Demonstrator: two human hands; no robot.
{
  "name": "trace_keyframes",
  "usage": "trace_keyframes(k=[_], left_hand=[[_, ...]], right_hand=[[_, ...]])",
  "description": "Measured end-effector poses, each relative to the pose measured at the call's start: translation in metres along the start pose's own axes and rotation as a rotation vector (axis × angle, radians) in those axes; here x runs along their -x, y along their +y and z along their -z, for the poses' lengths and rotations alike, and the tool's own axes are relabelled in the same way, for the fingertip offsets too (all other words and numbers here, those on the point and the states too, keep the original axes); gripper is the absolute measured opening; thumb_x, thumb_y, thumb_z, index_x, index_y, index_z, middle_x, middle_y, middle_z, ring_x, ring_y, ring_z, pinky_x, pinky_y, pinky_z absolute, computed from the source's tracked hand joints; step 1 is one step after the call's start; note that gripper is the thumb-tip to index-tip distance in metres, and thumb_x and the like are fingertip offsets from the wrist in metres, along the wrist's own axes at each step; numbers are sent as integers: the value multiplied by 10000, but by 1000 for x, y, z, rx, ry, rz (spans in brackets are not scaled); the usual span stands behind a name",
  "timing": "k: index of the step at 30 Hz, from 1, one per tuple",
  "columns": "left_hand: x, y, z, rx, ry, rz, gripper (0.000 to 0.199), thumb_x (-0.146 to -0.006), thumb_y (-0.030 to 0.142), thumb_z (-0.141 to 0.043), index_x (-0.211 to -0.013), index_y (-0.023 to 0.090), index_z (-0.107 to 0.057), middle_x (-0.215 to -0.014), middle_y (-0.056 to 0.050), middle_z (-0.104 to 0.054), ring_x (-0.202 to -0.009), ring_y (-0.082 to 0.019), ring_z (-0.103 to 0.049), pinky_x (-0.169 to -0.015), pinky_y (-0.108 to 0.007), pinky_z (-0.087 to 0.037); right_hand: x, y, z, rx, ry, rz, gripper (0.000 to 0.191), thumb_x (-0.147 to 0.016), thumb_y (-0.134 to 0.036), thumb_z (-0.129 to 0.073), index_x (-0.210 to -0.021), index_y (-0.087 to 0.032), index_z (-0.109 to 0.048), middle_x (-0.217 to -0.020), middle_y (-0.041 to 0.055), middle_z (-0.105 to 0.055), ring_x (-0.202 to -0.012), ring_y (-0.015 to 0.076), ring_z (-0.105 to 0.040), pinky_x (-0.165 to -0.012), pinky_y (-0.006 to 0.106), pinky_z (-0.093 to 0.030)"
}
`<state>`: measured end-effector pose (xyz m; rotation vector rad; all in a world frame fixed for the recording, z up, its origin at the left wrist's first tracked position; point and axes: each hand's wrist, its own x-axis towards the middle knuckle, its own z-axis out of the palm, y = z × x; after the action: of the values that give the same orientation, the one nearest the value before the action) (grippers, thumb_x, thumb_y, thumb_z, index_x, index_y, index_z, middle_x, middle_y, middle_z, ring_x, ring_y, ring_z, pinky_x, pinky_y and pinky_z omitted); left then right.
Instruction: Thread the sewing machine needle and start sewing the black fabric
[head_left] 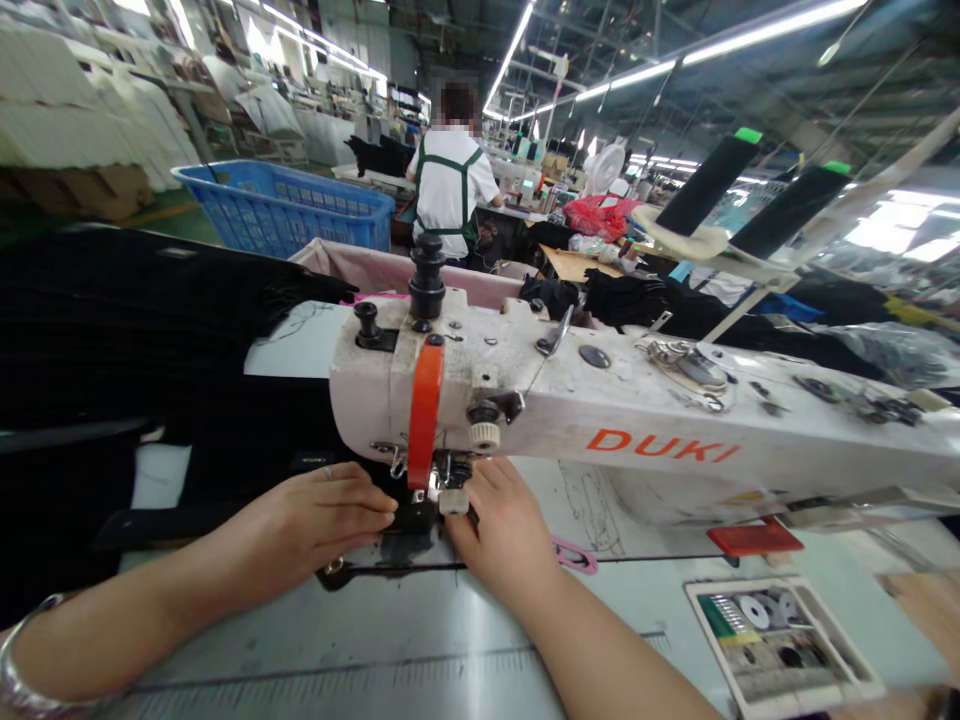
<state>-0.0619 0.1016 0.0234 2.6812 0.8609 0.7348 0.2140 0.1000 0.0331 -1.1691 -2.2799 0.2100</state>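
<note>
A white sewing machine (pixel 525 390) with a red guard strip (pixel 425 415) spans the middle of the view. Black fabric (pixel 247 440) lies on its bed, left of and under the needle area. My left hand (pixel 322 515) rests on this fabric just left of the presser foot, fingers pressed together on its edge. My right hand (pixel 499 520) is right beside the foot, its fingers curled and partly hidden behind the machine head; what they hold, if anything, does not show.
A tray of bobbins (pixel 784 645) is set into the table at the lower right. Pink snips (pixel 575 555) lie near my right wrist. Beyond the machine are a blue basket (pixel 300 205), thread cones (pixel 709 185) and a person in a white shirt (pixel 450 185).
</note>
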Motion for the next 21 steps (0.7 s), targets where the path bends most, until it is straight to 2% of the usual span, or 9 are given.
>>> trace_keyframes(k=[5,8,11,14,18,20,21], left_hand=[[-3,-8,11,127,-102,22,260,-1061,235,-599,-1240,337,-758,-1210,17,-797,-1116,-153,-755,-1031,-251,-608],[-4,-11,17,124,-123,43,251,-1047,239,-637,-1228,360,-762,-1221,42,-791,-1124,-146,-748,-1064,-258,-585],[-6,-16,22,132,-136,48,247,-1049,238,-631,-1217,355,-769,-1211,54,-792,-1113,-140,-750,-1033,-256,-596],[-11,-17,20,147,-127,61,203,-1048,273,-637,-1179,328,-781,-1157,44,-805,-1056,-134,-764,-978,-241,-614],[-10,-2,16,123,-129,90,177,-1048,352,-637,-1147,322,-781,-1159,29,-802,-1072,-141,-758,-994,-251,-607],[0,1,23,-10,-78,133,226,-1068,386,-582,-1184,326,-767,-1196,19,-792,-1116,-152,-741,-1018,-270,-598],[8,-3,30,-118,-15,183,258,-1077,393,-548,-1204,313,-758,-1216,3,-784,-1146,-166,-727,-1039,-298,-591]], right_hand=[[-5,0,3,68,-85,-47,125,-1008,-226,-662,-891,-183,-674,-949,75,-706,-945,270,-626,-827,377,-468],[-7,0,4,108,-121,-64,160,-1015,-269,-675,-877,-190,-685,-931,65,-716,-936,260,-644,-819,365,-460],[-10,2,3,140,-128,-81,162,-1011,-284,-689,-873,-198,-696,-896,50,-722,-903,246,-655,-800,355,-452],[-10,7,1,150,-121,-94,154,-1005,-270,-700,-868,-199,-696,-882,48,-722,-895,239,-657,-788,344,-444],[-8,11,2,130,-116,-72,150,-986,-244,-730,-852,-193,-690,-882,52,-716,-905,238,-655,-783,336,-436],[-7,12,2,114,-104,-66,168,-978,-236,-742,-828,-192,-682,-859,51,-709,-875,236,-654,-764,337,-428],[-6,13,2,106,-97,-66,178,-975,-234,-746,-816,-194,-677,-843,47,-705,-856,234,-652,-753,336,-423]])
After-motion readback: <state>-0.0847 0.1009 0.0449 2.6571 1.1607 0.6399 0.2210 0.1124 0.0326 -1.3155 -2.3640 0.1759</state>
